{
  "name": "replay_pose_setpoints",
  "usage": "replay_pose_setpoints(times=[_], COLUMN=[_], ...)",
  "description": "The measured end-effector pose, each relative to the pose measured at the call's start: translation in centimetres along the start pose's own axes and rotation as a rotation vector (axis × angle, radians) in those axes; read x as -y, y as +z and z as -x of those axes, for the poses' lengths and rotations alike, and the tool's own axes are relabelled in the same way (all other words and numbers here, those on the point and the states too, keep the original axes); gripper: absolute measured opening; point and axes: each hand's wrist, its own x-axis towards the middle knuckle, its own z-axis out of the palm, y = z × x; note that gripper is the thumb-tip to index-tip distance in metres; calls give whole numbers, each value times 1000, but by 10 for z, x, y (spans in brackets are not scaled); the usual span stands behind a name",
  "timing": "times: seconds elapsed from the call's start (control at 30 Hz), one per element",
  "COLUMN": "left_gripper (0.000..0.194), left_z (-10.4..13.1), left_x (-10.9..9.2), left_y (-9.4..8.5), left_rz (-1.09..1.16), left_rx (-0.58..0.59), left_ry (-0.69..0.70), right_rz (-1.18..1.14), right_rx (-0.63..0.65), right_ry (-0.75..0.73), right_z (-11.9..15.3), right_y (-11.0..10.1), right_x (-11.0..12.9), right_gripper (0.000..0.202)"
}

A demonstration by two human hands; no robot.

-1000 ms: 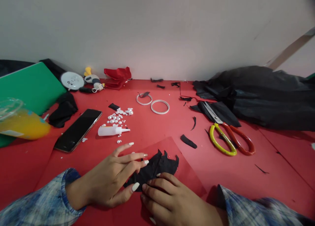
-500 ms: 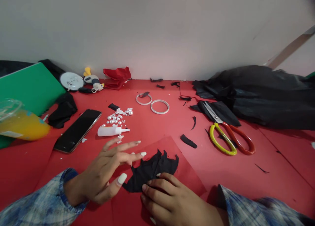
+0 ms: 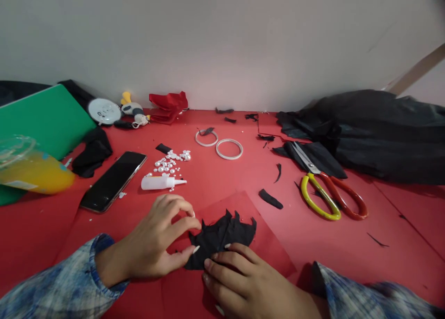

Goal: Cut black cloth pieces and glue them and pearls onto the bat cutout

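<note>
A jagged piece of black cloth [image 3: 222, 238] lies on a red translucent sheet [image 3: 274, 249] at the near middle of the table. My right hand [image 3: 250, 282] rests with its fingertips on the cloth's near edge, fingers slightly spread. At the cloth's left side is my left hand [image 3: 163, 238], fingers curled and thumb apart, with a gap between them and nothing visible inside. Beyond that hand lie a white glue bottle [image 3: 157, 183] and white pearl beads [image 3: 167, 165].
Scissors [image 3: 313, 170] lie at the right near black fabric [image 3: 375, 133]. Two white rings [image 3: 229, 149] and black scraps [image 3: 270, 199] are farther back. A phone [image 3: 114, 181], a cup of orange drink [image 3: 38, 170] and a green board [image 3: 45, 119] stand left.
My left hand has curled its outstretched fingers and moved its thumb right to the cloth's left edge. My right hand stays on the cloth. The whole view has shifted slightly.
</note>
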Motion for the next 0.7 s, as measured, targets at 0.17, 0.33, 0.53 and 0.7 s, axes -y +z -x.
replay_pose_setpoints(times=[0.17, 0.33, 0.53, 0.7], left_gripper=[9, 15, 8, 28], left_z=[-2, -5, -6, -5], left_x=[0, 1, 15, 33], left_y=[5, 7, 6, -4], left_rz=[-60, -147, -193, -376], left_rx=[15, -53, -244, -428], left_ry=[0, -13, -206, -421], right_rz=[7, 1, -47, -59], right_rx=[23, 26, 84, 80], right_ry=[2, 35, 33, 44], right_z=[0, -2, -3, -4], right_y=[1, -1, -5, -7], right_x=[1, 2, 2, 3], right_gripper=[27, 25, 29, 29])
